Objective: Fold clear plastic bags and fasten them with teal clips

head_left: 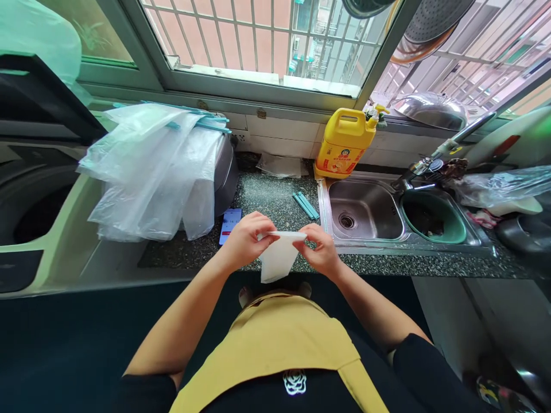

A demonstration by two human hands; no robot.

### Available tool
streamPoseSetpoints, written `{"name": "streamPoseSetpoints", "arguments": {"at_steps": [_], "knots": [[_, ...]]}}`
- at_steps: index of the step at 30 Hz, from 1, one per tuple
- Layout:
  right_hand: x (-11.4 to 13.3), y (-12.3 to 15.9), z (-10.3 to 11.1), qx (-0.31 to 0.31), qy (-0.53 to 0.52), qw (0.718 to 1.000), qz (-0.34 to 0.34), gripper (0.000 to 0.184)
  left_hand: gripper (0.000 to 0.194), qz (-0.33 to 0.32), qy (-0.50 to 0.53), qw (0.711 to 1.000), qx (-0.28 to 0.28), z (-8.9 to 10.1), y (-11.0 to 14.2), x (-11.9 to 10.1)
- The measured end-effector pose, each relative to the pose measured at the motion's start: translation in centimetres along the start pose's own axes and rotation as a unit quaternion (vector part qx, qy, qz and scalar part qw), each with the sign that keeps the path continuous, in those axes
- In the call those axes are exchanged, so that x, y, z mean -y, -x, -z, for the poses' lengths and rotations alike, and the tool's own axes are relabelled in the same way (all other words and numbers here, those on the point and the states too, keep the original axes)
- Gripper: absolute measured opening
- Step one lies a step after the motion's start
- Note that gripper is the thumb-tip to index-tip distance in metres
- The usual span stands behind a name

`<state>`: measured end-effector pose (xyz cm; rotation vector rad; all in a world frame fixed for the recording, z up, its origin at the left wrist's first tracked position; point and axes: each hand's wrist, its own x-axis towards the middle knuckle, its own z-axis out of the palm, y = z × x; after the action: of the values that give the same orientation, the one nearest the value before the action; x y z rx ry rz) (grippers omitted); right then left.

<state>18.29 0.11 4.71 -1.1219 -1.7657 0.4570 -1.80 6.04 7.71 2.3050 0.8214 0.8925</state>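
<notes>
In the head view, a small translucent white plastic bag [279, 261] hangs down in front of me at the counter's front edge. My left hand [248, 238] pinches its top edge at one end, and my right hand [319, 248] pinches the other end. The top edge is held level and looks folded or rolled. Beyond my right hand, several teal strips [306, 205] lie side by side on the speckled counter [267, 192]. To the left, a stack of larger clear plastic bags [146, 166] with teal strips along their top edges drapes over a dark box.
A phone [230, 222] lies near my left hand. A flat clear packet [282, 165] rests by the wall. To the right stand a yellow jug [345, 140] and a steel sink [365, 206] with a green basin [434, 218]. A washing machine [60, 223] with its lid raised is far left.
</notes>
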Motion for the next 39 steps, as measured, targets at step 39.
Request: {"name": "streamPoseSetpoints", "arguments": {"at_steps": [39], "knots": [[1.1,-6.8,3.4,0.076,0.088,0.991,0.071,0.019,0.043,0.437,0.472,0.763,-0.058,-9.2,9.8,6.0]]}}
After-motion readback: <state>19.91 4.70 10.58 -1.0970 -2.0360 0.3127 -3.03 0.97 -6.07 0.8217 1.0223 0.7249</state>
